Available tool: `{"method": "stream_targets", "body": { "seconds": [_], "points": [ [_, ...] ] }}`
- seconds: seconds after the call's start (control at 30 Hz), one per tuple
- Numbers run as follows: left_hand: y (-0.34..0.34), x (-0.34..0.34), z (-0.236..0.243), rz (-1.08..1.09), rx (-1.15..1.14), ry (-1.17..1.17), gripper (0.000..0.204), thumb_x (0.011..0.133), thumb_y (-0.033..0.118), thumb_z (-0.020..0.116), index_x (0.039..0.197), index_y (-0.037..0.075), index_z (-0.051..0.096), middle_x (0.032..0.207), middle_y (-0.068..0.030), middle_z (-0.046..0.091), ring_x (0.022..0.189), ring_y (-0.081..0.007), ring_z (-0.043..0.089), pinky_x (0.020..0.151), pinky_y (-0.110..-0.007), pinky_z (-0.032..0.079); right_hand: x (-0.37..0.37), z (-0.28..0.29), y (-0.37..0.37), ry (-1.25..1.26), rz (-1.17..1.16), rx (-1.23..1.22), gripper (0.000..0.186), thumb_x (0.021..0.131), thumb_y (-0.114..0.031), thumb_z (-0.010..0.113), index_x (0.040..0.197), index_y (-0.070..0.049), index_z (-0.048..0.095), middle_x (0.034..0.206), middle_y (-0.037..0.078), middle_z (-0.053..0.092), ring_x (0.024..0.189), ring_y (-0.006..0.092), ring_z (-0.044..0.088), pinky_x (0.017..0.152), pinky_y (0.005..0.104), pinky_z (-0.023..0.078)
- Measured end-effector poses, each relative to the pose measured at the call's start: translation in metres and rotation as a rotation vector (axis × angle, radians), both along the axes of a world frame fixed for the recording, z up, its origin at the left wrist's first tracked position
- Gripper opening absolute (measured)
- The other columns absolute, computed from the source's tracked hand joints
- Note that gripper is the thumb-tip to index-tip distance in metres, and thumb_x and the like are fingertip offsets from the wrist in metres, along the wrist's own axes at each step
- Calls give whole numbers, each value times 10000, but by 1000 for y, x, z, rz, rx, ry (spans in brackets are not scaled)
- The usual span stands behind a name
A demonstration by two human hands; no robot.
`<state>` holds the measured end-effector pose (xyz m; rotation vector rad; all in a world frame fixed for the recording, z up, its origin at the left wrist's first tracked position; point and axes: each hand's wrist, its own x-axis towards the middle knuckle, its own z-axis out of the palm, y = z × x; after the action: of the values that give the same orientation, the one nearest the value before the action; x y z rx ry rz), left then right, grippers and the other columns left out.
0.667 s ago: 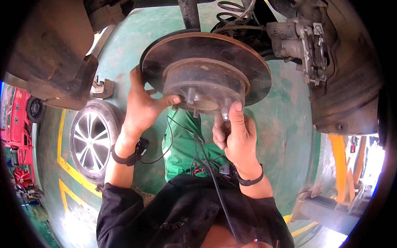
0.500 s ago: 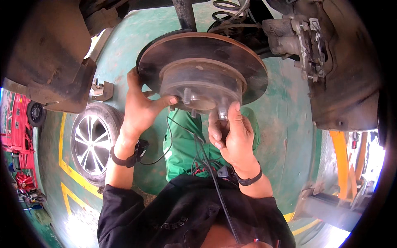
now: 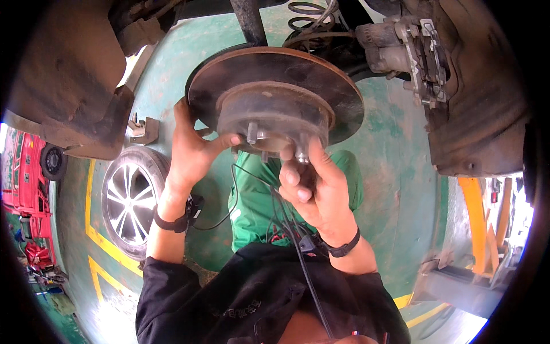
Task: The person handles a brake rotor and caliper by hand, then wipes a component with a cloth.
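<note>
A rusty-edged brake disc (image 3: 275, 67) hangs in front of me, its raised centre (image 3: 266, 109) facing my hands. Several wheel studs stick out of it, one of them a bare stud (image 3: 252, 133) near the left. My left hand (image 3: 192, 152) grips the disc's left side, fingers behind the rim and thumb near the centre. At the right stud, my right hand (image 3: 323, 192) pinches a shiny lug nut (image 3: 302, 156) between thumb and fingers. Part of that nut is covered by the fingertips.
To the upper right hangs a brake caliper (image 3: 395, 54), beside a coil spring (image 3: 309, 23). A wheel with tyre (image 3: 134, 200) lies on the green floor at left. Dark cables (image 3: 286, 221) run over my lap. Wheel-arch panels (image 3: 481, 126) flank both sides.
My right hand has shifted slightly left, its fingers curled further around the nut. The disc appears a little further left in view. My left hand keeps its grip.
</note>
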<state>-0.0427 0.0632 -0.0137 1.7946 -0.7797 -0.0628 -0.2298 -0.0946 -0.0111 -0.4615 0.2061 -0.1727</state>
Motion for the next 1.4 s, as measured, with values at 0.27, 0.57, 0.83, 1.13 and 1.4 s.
{"method": "stream_targets", "body": {
  "seconds": [0.27, 0.57, 0.83, 1.13, 1.4],
  "points": [
    [1, 4, -8, -26, -17, 34, 955, 685, 255, 970, 1374, -4, 362, 1307, -165, 599, 1202, -266, 602, 906, -404, 559, -13, -6, -7, 152, -119, -271, 454, 1046, -473, 577, 1013, -25, 646, 778, 55, 617, 585, 78, 488, 467, 207, 307],
    [1, 6, -9, -8, 4, 1, 975, 674, 293, 977, 1366, -11, 363, 1309, -184, 614, 1206, -278, 608, 892, -408, 556, -19, -16, 0, 116, -126, -997, 350, 995, -331, 701, 1039, 16, 697, 749, 105, 672, 578, 124, 548, 533, 247, 420],
    [1, 6, -6, 1, 13, 16, 980, 656, 299, 983, 1350, -19, 367, 1289, -191, 630, 1187, -281, 617, 861, -404, 541, -21, -29, -25, -73, -835, -2179, 253, 759, -30, 740, 1011, -51, 732, 988, 92, 686, 798, 291, 654, 695, 361, 559],
    [1, 9, -11, -16, -15, -29, 980, 671, 315, 975, 1358, -37, 371, 1279, -191, 635, 1177, -265, 612, 873, -349, 517, -25, -28, -14, -23, -856, -2155, 549, 757, 0, 655, 1302, -67, 669, 940, 96, 718, 713, 248, 675, 623, 338, 550],
    [0, 10, -11, -29, -29, -50, 990, 674, 361, 973, 1347, -44, 370, 1284, -200, 634, 1174, -264, 614, 827, -356, 531, -14, -18, -15, 48, -954, -2135, 461, 751, 8, 648, 1206, -49, 690, 922, 111, 708, 654, 273, 660, 609, 370, 557]
  ]
}}
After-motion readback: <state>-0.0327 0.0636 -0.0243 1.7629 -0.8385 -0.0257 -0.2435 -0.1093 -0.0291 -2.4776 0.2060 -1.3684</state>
